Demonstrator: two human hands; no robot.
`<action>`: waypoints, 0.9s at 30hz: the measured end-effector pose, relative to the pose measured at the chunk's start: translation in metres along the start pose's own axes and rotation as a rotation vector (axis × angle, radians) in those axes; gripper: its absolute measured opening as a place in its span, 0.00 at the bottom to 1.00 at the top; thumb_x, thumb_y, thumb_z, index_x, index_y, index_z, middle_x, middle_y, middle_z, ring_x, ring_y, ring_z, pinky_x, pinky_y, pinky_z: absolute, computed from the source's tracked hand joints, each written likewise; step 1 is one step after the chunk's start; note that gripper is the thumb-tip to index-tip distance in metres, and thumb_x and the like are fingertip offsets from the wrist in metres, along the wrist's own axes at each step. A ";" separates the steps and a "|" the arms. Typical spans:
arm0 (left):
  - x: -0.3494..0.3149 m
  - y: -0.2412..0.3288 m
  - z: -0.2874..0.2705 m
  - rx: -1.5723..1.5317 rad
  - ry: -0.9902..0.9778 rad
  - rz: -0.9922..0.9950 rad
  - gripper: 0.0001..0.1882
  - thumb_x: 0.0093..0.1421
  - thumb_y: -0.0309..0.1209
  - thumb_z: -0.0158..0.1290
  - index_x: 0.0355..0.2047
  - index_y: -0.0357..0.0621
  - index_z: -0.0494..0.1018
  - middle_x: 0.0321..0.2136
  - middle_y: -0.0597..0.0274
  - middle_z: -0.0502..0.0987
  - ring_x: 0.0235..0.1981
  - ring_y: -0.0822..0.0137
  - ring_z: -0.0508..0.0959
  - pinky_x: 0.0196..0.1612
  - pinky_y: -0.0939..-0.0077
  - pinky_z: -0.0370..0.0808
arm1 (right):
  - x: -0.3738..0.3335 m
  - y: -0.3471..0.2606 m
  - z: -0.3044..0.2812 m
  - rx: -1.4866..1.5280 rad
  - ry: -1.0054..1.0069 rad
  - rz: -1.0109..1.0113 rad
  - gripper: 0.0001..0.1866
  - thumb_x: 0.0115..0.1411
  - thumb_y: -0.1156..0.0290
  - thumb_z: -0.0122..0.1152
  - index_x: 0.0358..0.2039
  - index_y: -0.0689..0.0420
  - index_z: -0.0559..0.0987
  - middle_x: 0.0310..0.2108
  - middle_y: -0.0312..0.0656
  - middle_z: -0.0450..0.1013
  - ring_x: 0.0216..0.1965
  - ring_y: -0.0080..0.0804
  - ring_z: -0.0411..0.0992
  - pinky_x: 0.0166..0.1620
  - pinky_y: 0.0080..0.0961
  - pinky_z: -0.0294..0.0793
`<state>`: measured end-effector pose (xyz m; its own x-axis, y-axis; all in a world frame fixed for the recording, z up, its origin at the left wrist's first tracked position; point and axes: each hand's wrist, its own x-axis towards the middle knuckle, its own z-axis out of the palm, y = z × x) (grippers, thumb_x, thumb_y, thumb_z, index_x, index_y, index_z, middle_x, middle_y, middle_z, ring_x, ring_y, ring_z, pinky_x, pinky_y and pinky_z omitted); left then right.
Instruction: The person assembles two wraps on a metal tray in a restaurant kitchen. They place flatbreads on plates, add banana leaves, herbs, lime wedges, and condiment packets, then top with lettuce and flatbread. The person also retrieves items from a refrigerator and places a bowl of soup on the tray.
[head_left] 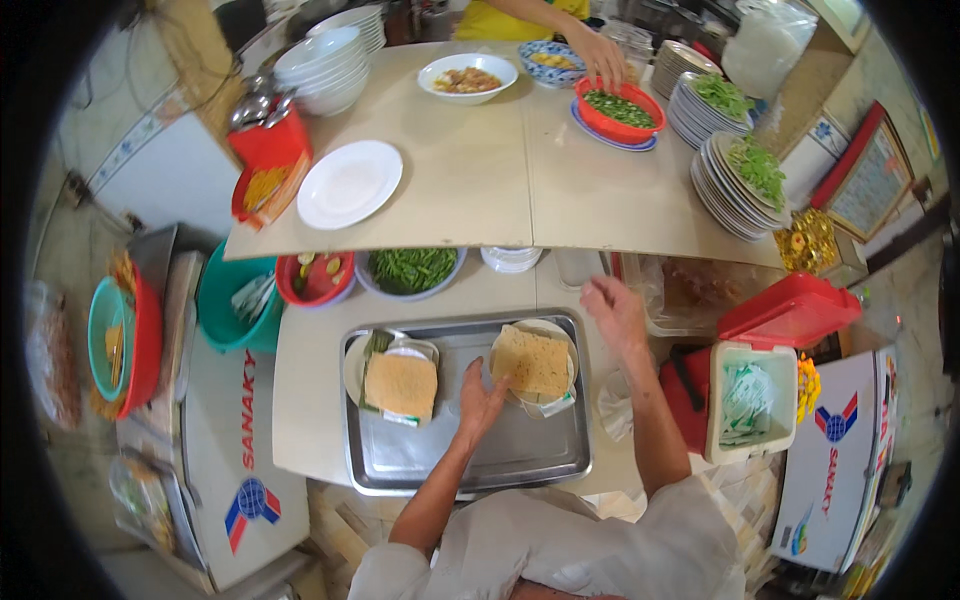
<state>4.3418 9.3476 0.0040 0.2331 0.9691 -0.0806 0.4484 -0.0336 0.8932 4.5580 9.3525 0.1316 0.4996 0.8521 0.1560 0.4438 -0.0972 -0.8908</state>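
A metal tray (460, 455) lies before me with two servings on it. On its left side a square, golden cracker-like sheet (400, 385) rests on a plate beside a dark green strip and a small packet. A speckled tan sheet (531, 362) covers most of the right plate (566, 345). My left hand (480, 402) is open, fingers spread, at the left edge of this plate; whether it touches the sheet I cannot tell. Beyond the tray's far right corner is my right hand (618, 318), fingers curled together near a small clear container (580, 268); anything inside them is hidden.
A raised shelf (460, 190) carries a white plate (350, 185), stacked bowls (325, 75) and plates topped with greens. There, another person's hand (598, 55) reaches into a red bowl (621, 112) of chopped greens. A red-lidded box (752, 400) of packets stands right; a green bucket (235, 300), left.
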 end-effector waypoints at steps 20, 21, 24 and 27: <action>0.053 0.066 -0.012 -0.397 -0.462 -0.061 0.17 0.54 0.30 0.50 0.43 0.34 0.65 0.34 0.56 0.71 0.32 0.70 0.74 0.34 0.79 0.72 | 0.181 0.032 -0.228 0.627 0.906 0.055 0.09 0.48 0.79 0.50 0.30 0.71 0.65 0.23 0.49 0.66 0.16 0.38 0.69 0.16 0.30 0.73; 0.052 0.068 -0.012 -0.409 -0.468 -0.070 0.17 0.54 0.29 0.50 0.42 0.33 0.65 0.33 0.58 0.71 0.32 0.71 0.73 0.34 0.80 0.71 | 0.185 0.029 -0.231 0.642 0.947 0.016 0.10 0.48 0.81 0.49 0.31 0.72 0.64 0.26 0.51 0.65 0.18 0.41 0.69 0.18 0.32 0.75; 0.046 0.072 -0.016 -0.457 -0.460 -0.135 0.17 0.54 0.29 0.51 0.41 0.31 0.66 0.32 0.60 0.72 0.31 0.75 0.72 0.35 0.82 0.70 | 0.200 0.018 -0.242 0.760 0.881 0.129 0.13 0.46 0.84 0.47 0.34 0.73 0.62 0.34 0.56 0.62 0.23 0.47 0.69 0.21 0.37 0.77; 0.042 0.067 -0.022 -0.463 -0.453 -0.169 0.16 0.54 0.29 0.50 0.41 0.31 0.66 0.31 0.60 0.72 0.31 0.74 0.72 0.34 0.82 0.70 | 0.216 0.015 -0.251 0.776 0.916 0.226 0.14 0.46 0.86 0.45 0.36 0.73 0.60 0.39 0.58 0.59 0.31 0.51 0.67 0.25 0.40 0.78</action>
<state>4.3628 9.3918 0.0705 0.5763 0.7503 -0.3238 0.1176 0.3159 0.9415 4.8594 9.4061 0.2587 0.9864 0.1480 -0.0714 -0.1261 0.4035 -0.9062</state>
